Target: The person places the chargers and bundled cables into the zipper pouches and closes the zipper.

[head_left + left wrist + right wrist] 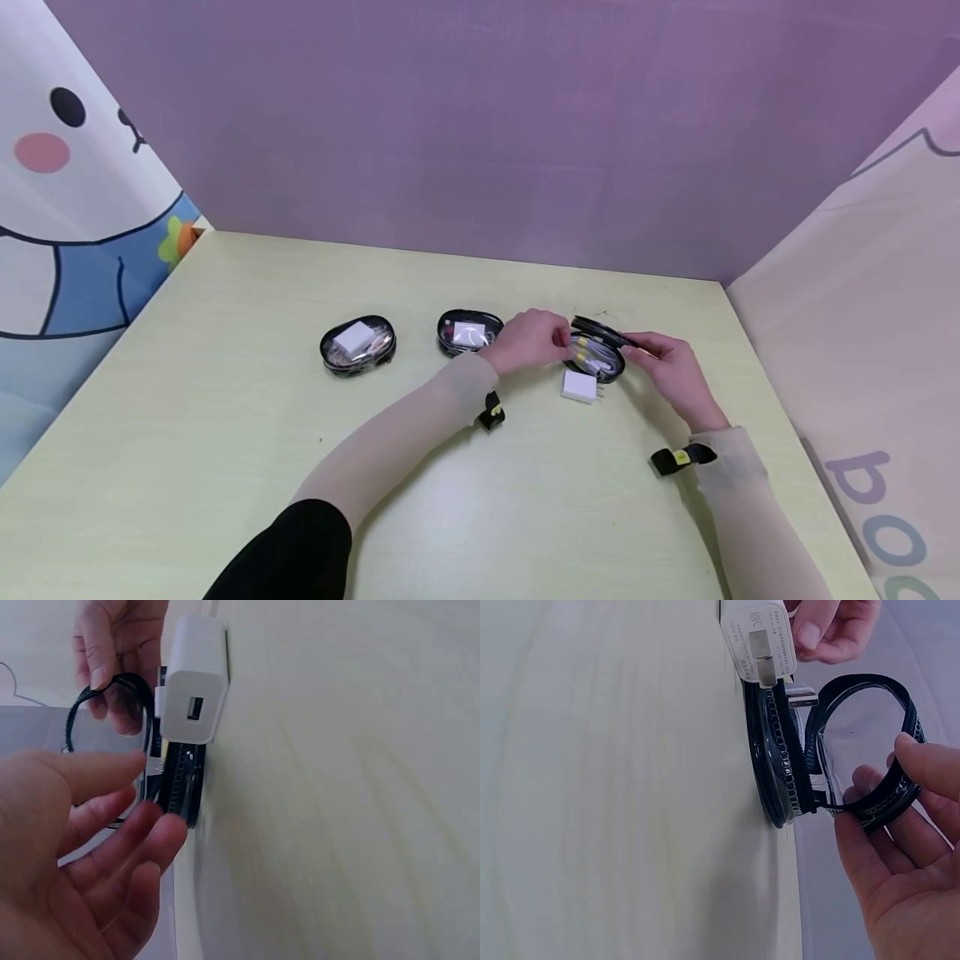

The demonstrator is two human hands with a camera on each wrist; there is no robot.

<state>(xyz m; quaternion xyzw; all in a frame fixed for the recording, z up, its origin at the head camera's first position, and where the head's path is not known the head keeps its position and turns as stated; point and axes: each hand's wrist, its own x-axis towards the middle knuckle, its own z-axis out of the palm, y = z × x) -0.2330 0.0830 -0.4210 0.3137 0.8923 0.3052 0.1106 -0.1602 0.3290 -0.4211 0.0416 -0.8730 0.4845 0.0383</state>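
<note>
A small clear zip case with black edging [611, 367] stands unzipped at the right part of the table, its lid raised. My right hand [671, 375] pinches the lid's rim [896, 791] between thumb and fingers. Inside the case lies a coiled white cable [594, 357] with yellow bands; a metal plug [802, 696] pokes past the zipper edge. My left hand [531, 340] is at the case's left side, fingers loosely bent and apart, thumb tip close by the cable. A white charger [579, 387] rests on the table just in front of the case, prongs pointing right.
Two more zip cases stand to the left: a middle one [470, 332], partly behind my left hand, and a far-left one [358, 345], each with a white block showing. A purple panel [465, 133] rises behind the pale wooden table [225, 400], with printed cloth at both sides.
</note>
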